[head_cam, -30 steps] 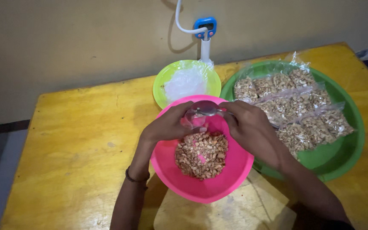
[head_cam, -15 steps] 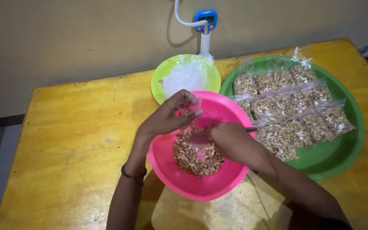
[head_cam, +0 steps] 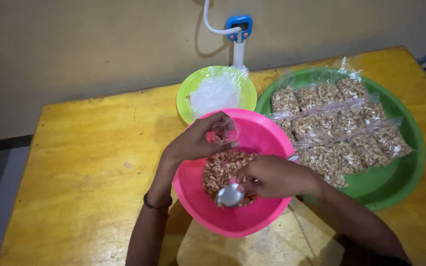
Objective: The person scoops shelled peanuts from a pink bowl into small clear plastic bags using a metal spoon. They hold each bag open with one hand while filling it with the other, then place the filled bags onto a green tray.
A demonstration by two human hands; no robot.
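Observation:
A pink bowl (head_cam: pixel 262 133) sits on the yellow table (head_cam: pixel 89 162), holding a heap of brown nuts (head_cam: pixel 223 170). My left hand (head_cam: pixel 195 140) hovers over the bowl's far-left side, pinching a small clear plastic bag (head_cam: pixel 224 131) with its mouth held apart. Over the bowl's near right part, my right hand (head_cam: pixel 272 176) grips a metal spoon (head_cam: pixel 230 195), whose scoop lies low in the nuts at the near edge of the heap.
A big green tray (head_cam: pixel 395 177) at the right carries several filled clear bags of nuts (head_cam: pixel 338 123). Behind the pink bowl stands a lime-green bowl (head_cam: pixel 188 91) with empty clear bags. A white stand with a blue device (head_cam: pixel 238 29) rises at the table's back edge. A pale board (head_cam: pixel 272 246) lies nearest me.
One second ago the spoon was up at the bag between both hands. My right hand has since dropped toward me and pushed the spoon into the nuts. The left hand still holds the bag.

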